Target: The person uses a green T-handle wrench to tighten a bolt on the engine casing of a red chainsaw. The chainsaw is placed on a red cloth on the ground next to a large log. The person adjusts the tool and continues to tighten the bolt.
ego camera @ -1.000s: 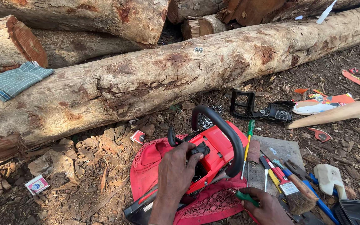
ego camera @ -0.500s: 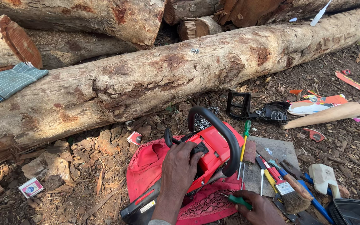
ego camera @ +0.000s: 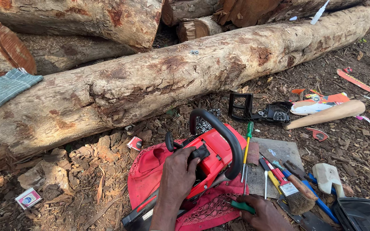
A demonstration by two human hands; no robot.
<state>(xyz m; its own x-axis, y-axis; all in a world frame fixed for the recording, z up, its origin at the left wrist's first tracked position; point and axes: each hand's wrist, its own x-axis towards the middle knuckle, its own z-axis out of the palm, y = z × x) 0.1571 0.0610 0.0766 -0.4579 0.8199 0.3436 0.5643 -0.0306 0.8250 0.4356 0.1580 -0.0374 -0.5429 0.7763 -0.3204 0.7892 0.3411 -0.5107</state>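
While my left hand (ego camera: pixel 177 177) presses flat and open on the red chainsaw body (ego camera: pixel 202 164) lying on a red cloth (ego camera: pixel 150 171) on the ground, my right hand (ego camera: pixel 264 211) grips a green-handled tool (ego camera: pixel 241 206) beside it.

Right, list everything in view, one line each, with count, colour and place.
chainsaw body: one, red with black handle, on the cloth
cloth: one, red, on the ground under the saw
logs: several, brown, across the top
checked cloth: one, blue-green, on a log at left
screwdriver: one, green and yellow handle, right of the saw
brush: one, wooden handle, lower right
black cover: one, behind the saw
wooden handle: one, tan, at right
small boxes: two, red and white, on the ground
left hand: on the saw's top
right hand: holds a green-handled tool
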